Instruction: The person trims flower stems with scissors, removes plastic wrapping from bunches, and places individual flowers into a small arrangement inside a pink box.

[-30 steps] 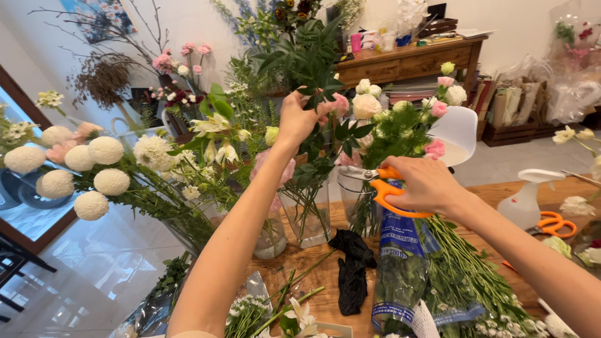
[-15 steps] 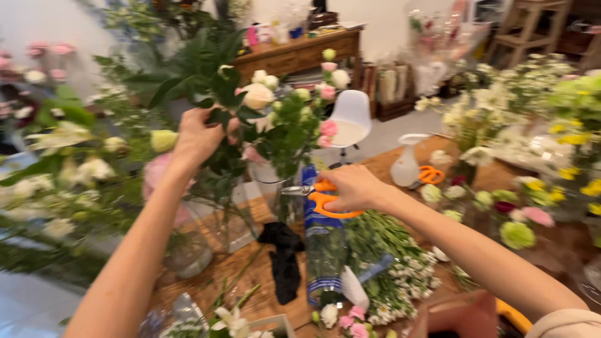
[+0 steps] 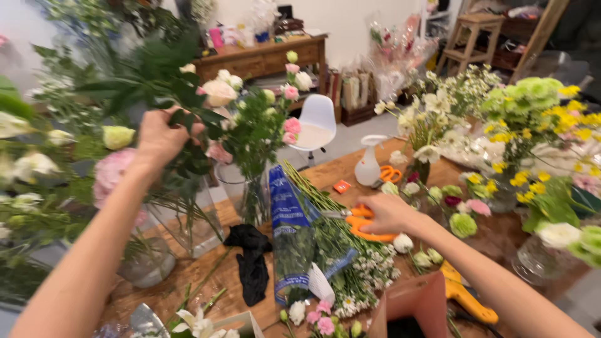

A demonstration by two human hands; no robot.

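My left hand [image 3: 159, 136] is raised and closed around leafy green stems in an arrangement [image 3: 181, 94] that stands in a tall glass vase [image 3: 188, 216]. My right hand [image 3: 388, 214] is low over the wooden table [image 3: 325, 178] and grips orange-handled scissors [image 3: 362, 225], blades pointing left. Just left of the scissors lies a bunch of small white flowers in a blue and clear wrapper [image 3: 294, 231]. A second glass vase [image 3: 247, 194] with pink and cream blooms stands behind it.
A black cloth [image 3: 250, 260] lies near the vase. A white spray bottle [image 3: 368, 164] and another orange pair of scissors [image 3: 391, 173] sit further back. Green and yellow flowers [image 3: 532, 106] crowd the right side. A white chair [image 3: 316, 125] and wooden sideboard [image 3: 263, 59] stand beyond.
The view has swung to the right. My right hand has dropped with the scissors down toward the table beside the wrapped bunch. My left hand stays on the stems in the vase.
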